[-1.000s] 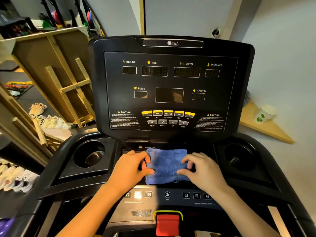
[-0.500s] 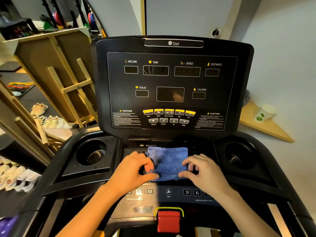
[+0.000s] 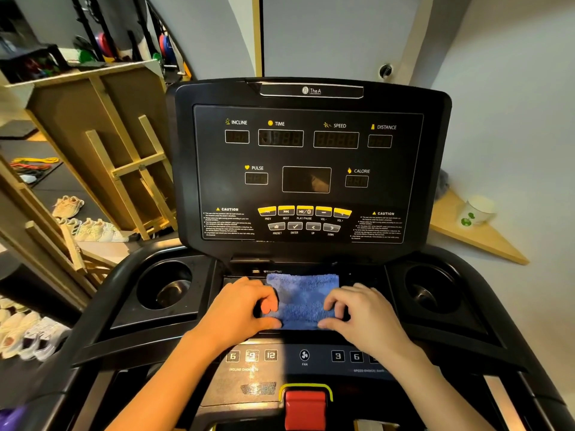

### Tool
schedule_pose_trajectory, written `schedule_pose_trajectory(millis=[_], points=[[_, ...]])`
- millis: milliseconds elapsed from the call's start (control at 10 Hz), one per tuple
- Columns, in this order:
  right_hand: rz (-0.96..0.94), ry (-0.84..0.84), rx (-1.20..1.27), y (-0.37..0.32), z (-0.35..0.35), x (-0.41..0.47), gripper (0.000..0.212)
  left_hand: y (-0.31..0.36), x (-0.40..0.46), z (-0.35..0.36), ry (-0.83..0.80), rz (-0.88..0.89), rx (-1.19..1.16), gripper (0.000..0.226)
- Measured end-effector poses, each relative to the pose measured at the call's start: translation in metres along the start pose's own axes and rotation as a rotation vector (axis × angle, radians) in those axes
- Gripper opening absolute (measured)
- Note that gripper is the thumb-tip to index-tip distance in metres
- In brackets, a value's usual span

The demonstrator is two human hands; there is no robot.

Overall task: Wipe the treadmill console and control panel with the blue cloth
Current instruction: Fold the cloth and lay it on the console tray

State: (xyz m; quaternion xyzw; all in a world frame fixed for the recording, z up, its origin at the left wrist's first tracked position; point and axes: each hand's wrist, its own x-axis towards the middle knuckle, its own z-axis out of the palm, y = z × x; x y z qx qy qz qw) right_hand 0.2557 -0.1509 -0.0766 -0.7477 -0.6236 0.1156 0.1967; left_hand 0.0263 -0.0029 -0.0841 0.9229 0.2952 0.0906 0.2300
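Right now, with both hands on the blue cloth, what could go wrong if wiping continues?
The left hand and right hand pinch the blue cloth just above the fan button and number keys; a downward stroke might press them. The red stop key below could also be knocked.

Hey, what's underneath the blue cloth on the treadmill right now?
The blue cloth lies folded on the black tray below the console, left hand and right hand pinching its side edges. The tray surface directly beneath it is covered, so anything there can't be seen.
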Motion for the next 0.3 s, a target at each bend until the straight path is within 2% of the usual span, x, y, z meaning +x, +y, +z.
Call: schedule_pose_trajectory(millis=[100,300], points=[[-0.017,-0.014,0.027,-0.004,0.001,-0.003,0.022,0.003,-0.002,-0.002,-0.019,-0.01,-0.019,0.029],[-0.01,0.024,0.243,-0.006,-0.01,-0.001,0.017,0.027,-0.006,-0.029,0.064,-0.034,-0.429,0.014]])
